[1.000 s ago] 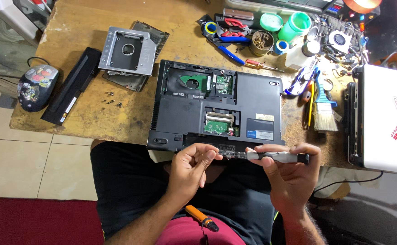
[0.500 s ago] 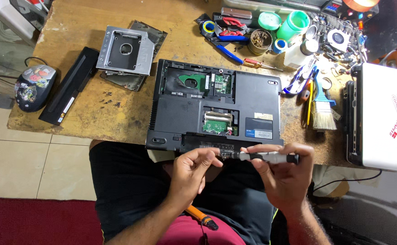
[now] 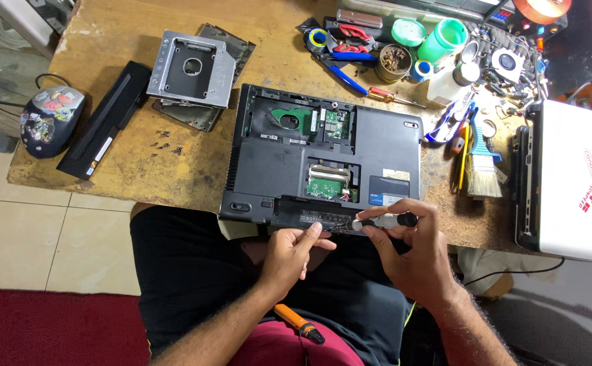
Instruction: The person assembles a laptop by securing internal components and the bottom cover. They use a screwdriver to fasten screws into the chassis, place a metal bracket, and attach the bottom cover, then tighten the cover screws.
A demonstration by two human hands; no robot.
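Observation:
A black laptop (image 3: 279, 169) lies upside down on the wooden table (image 3: 120, 41), covers off, green boards showing. My right hand (image 3: 414, 254) grips a slim silver and black screwdriver (image 3: 384, 221), held sideways at the laptop's near edge over the empty battery bay (image 3: 309, 215). My left hand (image 3: 294, 252) hovers just below that edge, fingers curled, fingertips near the screwdriver's tip; what it pinches, if anything, is too small to tell.
A black battery (image 3: 103, 120) and a mouse (image 3: 50, 118) lie at the left. A silver drive caddy (image 3: 191, 68) sits behind the laptop. Tools, tape rolls, jars and a brush (image 3: 480, 163) crowd the right. A white laptop (image 3: 574, 179) stands far right. An orange screwdriver (image 3: 298, 323) rests on my lap.
The right hand has drawn the screwdriver leftward, closer to the left hand, so its tip sits at the battery bay. The left hand has hardly moved.

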